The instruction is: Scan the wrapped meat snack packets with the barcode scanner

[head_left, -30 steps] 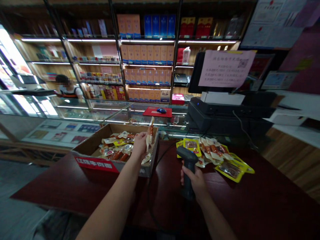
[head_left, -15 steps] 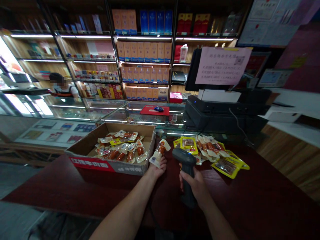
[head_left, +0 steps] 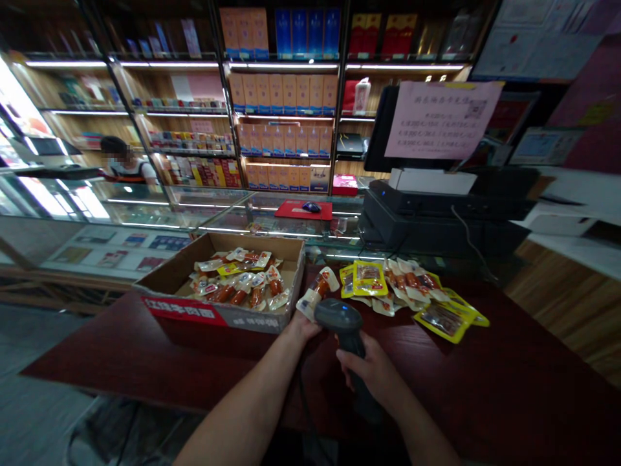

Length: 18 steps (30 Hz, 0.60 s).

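My left hand [head_left: 306, 325] holds a vacuum-packed sausage [head_left: 321, 285] just right of the cardboard box. The barcode scanner [head_left: 338, 316] hides part of that hand and the lower end of the packet. Wrapped round the scanner's handle is my right hand [head_left: 367, 364], with the scanner's head tilted toward the sausage packet. Inside the open cardboard box [head_left: 182, 317] lie several more sausage packets [head_left: 237, 294] and a yellow packet [head_left: 230, 268]. To the right, a pile of sausage packets [head_left: 410, 279] lies among yellow-edged snack packets [head_left: 444, 320] on the table.
The dark red table [head_left: 204, 369] carries the box and both piles. Behind it stands a glass counter [head_left: 233, 223] with a mouse [head_left: 311, 207] on a red mat. A monitor with a pink notice [head_left: 441, 123] rises at right. A person [head_left: 127, 165] is at far left.
The scanner in my right hand has moved left, over my left hand and close to the sausage packet. My left hand keeps its hold. The view has shifted slightly.
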Tool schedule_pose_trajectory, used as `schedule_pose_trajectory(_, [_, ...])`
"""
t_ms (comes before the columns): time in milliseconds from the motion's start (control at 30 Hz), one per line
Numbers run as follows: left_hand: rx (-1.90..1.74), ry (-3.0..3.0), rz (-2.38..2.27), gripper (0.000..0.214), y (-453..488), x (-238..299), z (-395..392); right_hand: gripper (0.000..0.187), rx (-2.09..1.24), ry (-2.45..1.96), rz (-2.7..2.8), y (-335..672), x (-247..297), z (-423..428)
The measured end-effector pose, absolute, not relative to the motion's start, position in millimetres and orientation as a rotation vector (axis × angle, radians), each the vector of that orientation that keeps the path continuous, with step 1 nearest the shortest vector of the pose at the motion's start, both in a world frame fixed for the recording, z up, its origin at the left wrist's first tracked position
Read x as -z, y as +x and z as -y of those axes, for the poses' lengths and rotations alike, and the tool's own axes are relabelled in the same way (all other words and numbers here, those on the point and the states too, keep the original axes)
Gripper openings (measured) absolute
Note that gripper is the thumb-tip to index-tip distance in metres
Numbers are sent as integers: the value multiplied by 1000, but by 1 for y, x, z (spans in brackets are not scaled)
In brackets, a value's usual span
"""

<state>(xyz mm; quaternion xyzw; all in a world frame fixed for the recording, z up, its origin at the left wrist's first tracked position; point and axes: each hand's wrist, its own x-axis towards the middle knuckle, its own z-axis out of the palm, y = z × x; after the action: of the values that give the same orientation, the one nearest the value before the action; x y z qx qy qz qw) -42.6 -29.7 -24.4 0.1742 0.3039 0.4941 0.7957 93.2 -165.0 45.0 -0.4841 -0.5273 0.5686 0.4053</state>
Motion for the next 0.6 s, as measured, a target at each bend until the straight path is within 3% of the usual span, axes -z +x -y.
schedule_pose_trajectory(600, [-1060, 505, -711, 5, -30, 12, 45, 32, -1366, -1236, 1155, 116, -45, 165])
